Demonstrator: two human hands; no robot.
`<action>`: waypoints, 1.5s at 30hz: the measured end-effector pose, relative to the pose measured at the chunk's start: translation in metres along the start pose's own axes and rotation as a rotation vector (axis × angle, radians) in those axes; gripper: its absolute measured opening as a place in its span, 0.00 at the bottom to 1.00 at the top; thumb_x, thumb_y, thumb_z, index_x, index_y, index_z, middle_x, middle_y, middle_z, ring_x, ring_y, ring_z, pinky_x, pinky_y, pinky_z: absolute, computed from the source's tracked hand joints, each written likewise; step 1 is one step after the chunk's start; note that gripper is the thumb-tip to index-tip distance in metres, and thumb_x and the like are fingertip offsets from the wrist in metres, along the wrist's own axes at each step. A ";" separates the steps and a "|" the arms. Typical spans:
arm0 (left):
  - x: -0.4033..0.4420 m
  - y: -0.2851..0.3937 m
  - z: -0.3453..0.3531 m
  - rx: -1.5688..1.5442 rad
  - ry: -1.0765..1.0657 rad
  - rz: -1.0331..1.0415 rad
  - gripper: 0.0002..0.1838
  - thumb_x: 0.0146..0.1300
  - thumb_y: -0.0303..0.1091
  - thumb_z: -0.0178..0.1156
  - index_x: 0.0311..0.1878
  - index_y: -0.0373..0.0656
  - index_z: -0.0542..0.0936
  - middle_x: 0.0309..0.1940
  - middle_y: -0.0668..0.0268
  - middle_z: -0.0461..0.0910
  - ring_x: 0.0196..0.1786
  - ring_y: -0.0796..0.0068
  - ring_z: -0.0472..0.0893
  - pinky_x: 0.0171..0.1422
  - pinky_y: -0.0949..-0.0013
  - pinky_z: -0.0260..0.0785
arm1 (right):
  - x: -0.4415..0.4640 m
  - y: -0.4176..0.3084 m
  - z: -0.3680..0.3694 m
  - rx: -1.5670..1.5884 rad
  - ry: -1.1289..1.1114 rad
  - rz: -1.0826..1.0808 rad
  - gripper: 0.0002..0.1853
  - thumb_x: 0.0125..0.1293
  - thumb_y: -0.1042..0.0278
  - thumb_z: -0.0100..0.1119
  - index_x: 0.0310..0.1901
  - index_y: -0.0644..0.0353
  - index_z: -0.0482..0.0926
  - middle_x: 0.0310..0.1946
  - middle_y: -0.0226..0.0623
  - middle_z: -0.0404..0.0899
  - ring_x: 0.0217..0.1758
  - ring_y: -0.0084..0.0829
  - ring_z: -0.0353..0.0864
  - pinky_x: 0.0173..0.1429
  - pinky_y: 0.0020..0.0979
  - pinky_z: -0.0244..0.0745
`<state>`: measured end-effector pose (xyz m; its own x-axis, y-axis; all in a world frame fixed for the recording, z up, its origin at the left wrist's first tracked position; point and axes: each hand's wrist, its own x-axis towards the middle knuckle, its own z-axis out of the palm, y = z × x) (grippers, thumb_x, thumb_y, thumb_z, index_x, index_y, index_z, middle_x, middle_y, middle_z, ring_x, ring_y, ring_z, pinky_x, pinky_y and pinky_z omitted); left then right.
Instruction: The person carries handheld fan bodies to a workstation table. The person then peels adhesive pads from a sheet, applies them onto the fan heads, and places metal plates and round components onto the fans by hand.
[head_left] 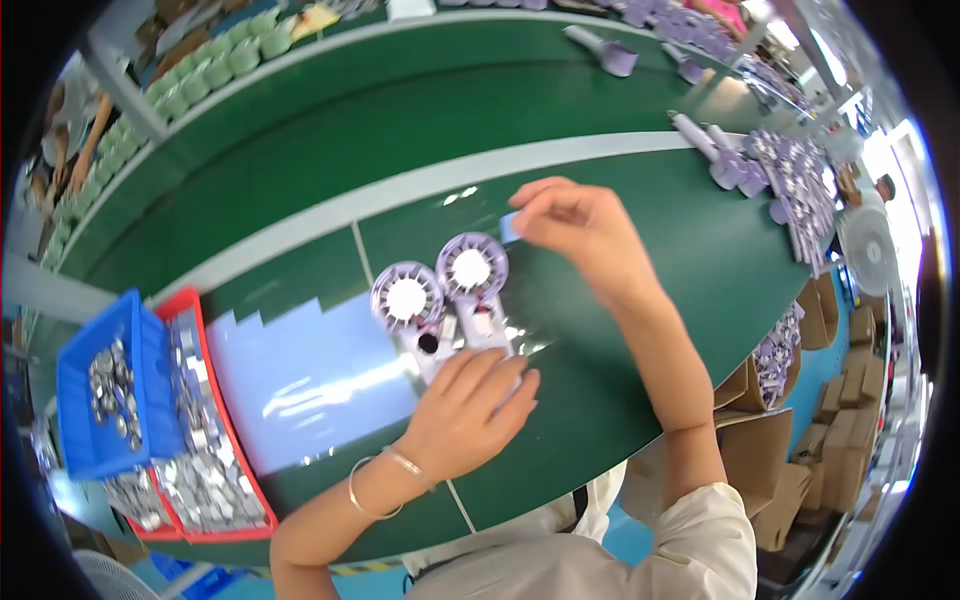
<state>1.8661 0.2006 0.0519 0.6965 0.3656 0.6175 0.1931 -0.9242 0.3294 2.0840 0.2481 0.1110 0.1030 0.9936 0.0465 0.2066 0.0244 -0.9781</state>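
Observation:
Two purple fan units lie side by side on the green table, the left fan [407, 297] and the right fan [472, 267], with their handles toward me. My left hand [465, 415] rests over the lower ends of the handles, fingers bent; how firmly it holds them is hidden. Raised to the right of the fans, my right hand [570, 225] pinches a small blue piece [511, 228] between thumb and fingers. A stepped blue sheet [310, 380] lies flat left of the fans.
At the left, a blue bin [150, 400] of round metal parts sits on a red tray [232, 440] of small silvery pieces. Purple parts [795, 185] pile up at the right. Cardboard boxes [750, 460] stand beside the table. Other people's arms show at the far left.

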 end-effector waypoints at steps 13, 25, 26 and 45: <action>-0.019 0.000 0.023 0.121 -0.066 -0.028 0.13 0.55 0.37 0.67 0.42 0.42 0.82 0.47 0.64 0.81 0.58 0.64 0.77 0.54 0.59 0.70 | -0.003 0.026 0.036 0.049 -0.116 0.107 0.04 0.60 0.76 0.66 0.35 0.68 0.85 0.56 0.43 0.75 0.48 0.27 0.78 0.54 0.29 0.75; -0.018 0.001 0.024 0.106 -0.029 -0.065 0.08 0.55 0.32 0.65 0.37 0.41 0.83 0.43 0.66 0.82 0.56 0.66 0.78 0.50 0.62 0.71 | -0.004 0.023 0.044 -0.019 -0.058 0.086 0.03 0.57 0.80 0.66 0.32 0.70 0.83 0.55 0.43 0.75 0.46 0.26 0.79 0.49 0.26 0.77; -0.017 0.001 0.024 0.103 -0.030 -0.064 0.08 0.55 0.32 0.65 0.37 0.41 0.83 0.43 0.66 0.82 0.56 0.66 0.78 0.50 0.62 0.71 | -0.004 0.023 0.044 -0.016 -0.052 0.082 0.03 0.57 0.80 0.66 0.31 0.70 0.83 0.55 0.43 0.75 0.46 0.27 0.79 0.49 0.26 0.77; -0.018 0.001 0.024 0.088 -0.019 -0.079 0.07 0.55 0.32 0.65 0.37 0.41 0.82 0.43 0.65 0.82 0.55 0.66 0.79 0.49 0.63 0.71 | -0.005 0.025 0.045 -0.013 -0.026 0.052 0.02 0.60 0.84 0.61 0.30 0.70 0.80 0.56 0.43 0.77 0.49 0.25 0.79 0.51 0.26 0.75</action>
<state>1.8711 0.1902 0.0241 0.6895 0.4365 0.5779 0.3074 -0.8989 0.3122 2.0446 0.2492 0.0768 0.0890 0.9960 -0.0095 0.2142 -0.0284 -0.9764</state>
